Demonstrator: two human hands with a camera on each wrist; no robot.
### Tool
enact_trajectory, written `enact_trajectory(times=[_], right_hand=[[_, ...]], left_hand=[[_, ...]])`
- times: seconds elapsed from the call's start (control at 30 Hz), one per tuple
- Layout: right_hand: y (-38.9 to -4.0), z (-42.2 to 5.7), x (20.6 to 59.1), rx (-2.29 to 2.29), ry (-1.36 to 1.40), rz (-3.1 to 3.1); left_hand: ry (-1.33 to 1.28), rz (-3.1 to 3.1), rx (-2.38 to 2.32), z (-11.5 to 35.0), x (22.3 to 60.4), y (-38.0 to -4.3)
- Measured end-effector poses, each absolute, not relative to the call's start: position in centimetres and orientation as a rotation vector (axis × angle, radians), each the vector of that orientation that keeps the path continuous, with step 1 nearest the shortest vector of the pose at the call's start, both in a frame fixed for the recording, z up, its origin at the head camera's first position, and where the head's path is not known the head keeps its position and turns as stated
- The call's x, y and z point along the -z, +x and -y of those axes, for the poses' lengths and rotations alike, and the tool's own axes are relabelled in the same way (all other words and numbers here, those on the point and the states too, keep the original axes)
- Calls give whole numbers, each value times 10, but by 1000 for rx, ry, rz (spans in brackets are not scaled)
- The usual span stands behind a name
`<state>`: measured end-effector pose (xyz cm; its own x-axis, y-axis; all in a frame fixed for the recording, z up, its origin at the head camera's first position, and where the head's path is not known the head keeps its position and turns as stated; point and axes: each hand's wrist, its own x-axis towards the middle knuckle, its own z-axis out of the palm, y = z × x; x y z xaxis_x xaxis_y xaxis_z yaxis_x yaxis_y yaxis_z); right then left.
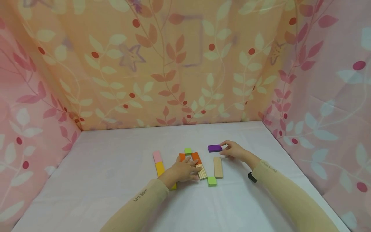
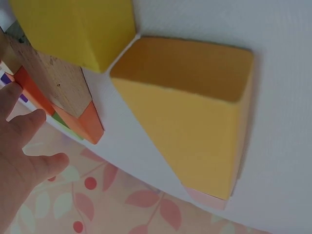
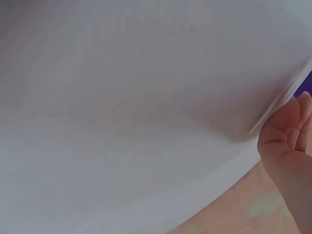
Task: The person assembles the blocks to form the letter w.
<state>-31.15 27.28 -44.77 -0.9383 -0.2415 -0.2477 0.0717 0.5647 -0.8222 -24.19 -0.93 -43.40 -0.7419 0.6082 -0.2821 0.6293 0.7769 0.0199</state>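
Note:
At the back right of the row of blocks, my right hand [image 1: 234, 150] pinches the right end of a purple block [image 1: 214, 148] between thumb and fingers. In the right wrist view only a corner of the purple block [image 3: 305, 87] shows beyond the fingertips. My left hand [image 1: 183, 169] spreads its fingers over the middle blocks, near an orange block [image 1: 196, 158] and a striped wooden block [image 1: 202, 173]. Whether it presses on them I cannot tell. It hides part of another orange block [image 1: 182, 157] and a yellow block [image 1: 174, 186].
A pink block [image 1: 157, 156] and an amber block [image 1: 159, 168] lie end to end at the left. A green block [image 1: 188, 151] is at the back, another green block [image 1: 212, 181] at the front, touching a plain wooden block [image 1: 218, 167]. Patterned curtains [image 1: 185, 80] edge the white table [image 1: 116, 154].

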Motion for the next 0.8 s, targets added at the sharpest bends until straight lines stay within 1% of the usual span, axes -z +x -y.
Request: enact_trajectory(times=[0.13,0.27,0.43,0.8], right_hand=[[-321,-278,445,1205,-209,-2541],[-331,-279,448,1108,-219,-2569],[-337,-279,449,995,-271,-2619],[-346,-273,455,936,-251,-2670]], left_hand=[[959,-2694,109,9,433,-242],[964,-2698,109,10,432,-241],[962,-2699,103,10,433,-240],[930,-2688,92,10,431,-239]])
